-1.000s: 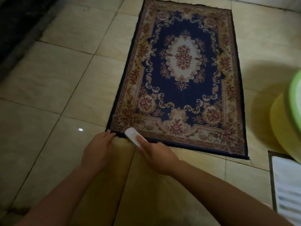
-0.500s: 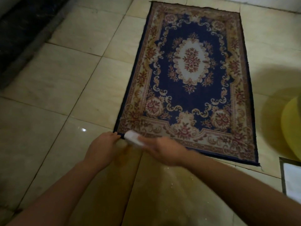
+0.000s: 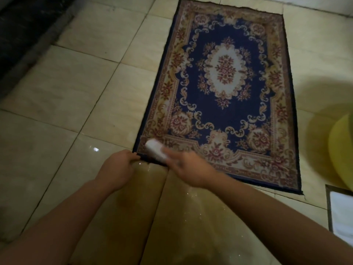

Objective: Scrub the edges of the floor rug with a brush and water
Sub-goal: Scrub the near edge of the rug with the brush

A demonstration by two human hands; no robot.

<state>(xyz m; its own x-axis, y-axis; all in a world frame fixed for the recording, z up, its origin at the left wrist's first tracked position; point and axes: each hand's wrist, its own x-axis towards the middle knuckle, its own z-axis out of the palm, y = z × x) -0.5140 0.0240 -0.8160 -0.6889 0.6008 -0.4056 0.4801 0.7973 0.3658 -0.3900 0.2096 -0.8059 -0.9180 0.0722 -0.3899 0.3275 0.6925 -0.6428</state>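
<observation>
Reaching forward with both bare forearms over a brownish, glistening patch (image 3: pixel 191 217), too dim to tell whether wet tile or cloth. Pinching the near left corner of the rug (image 3: pixel 225 104) with the left grip (image 3: pixel 116 169), curling the fingers over the dark edge binding. Wrapping the right grip (image 3: pixel 193 171), motion-blurred, around the near end of a white brush (image 3: pixel 155 151). Holding the brush against the rug's near border, just right of the pinched corner, angling its far end to the far left and hiding the bristles underneath. Showing the rug lying flat on the beige tiled floor (image 3: pixel 76 88), stretching from near to far. Showing a yellow basin (image 3: pixel 342 150) at the right edge, well apart from the brush, and, nearer, a white sheet in a dark frame (image 3: pixel 342 213). Showing a dark strip (image 3: pixel 17 25) along the far left.
</observation>
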